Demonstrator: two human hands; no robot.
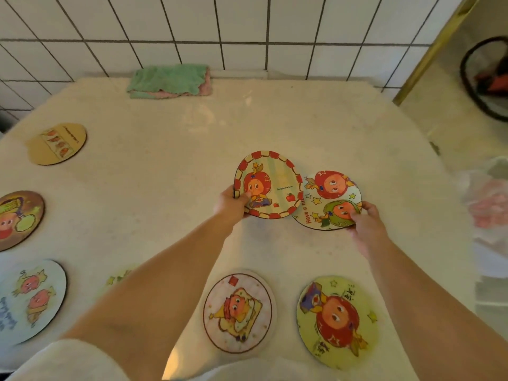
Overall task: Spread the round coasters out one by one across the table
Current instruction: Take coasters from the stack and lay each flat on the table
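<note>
Now we see both hands out over the middle of the pale table [170, 138], each pinching one round coaster. Our left hand [230, 203] grips the red-bordered coaster [270, 185] at its 8 o'clock edge, thumb on the printed face and fingers hidden beneath. Our right hand [364, 221] grips the starred coaster [330, 202] at its 4 o'clock edge in the same way. The red-bordered coaster overlaps the left rim of the starred one, and both look lifted and tilted above the surface.

Other coasters lie flat and well apart. Toward 10 o'clock sits a tan coaster [56, 144]; at 9 o'clock a brown coaster [19, 218]; at 8 o'clock a pale blue coaster [30, 301]. Near 6 o'clock lies a toast-print coaster [239, 310], with a yellow-green coaster [336, 321] just beside it at 5 o'clock. Another coaster [119, 277] peeks from under our left forearm. At 12 o'clock a folded green cloth [169, 81] rests against the tiled wall [247, 28].
</note>
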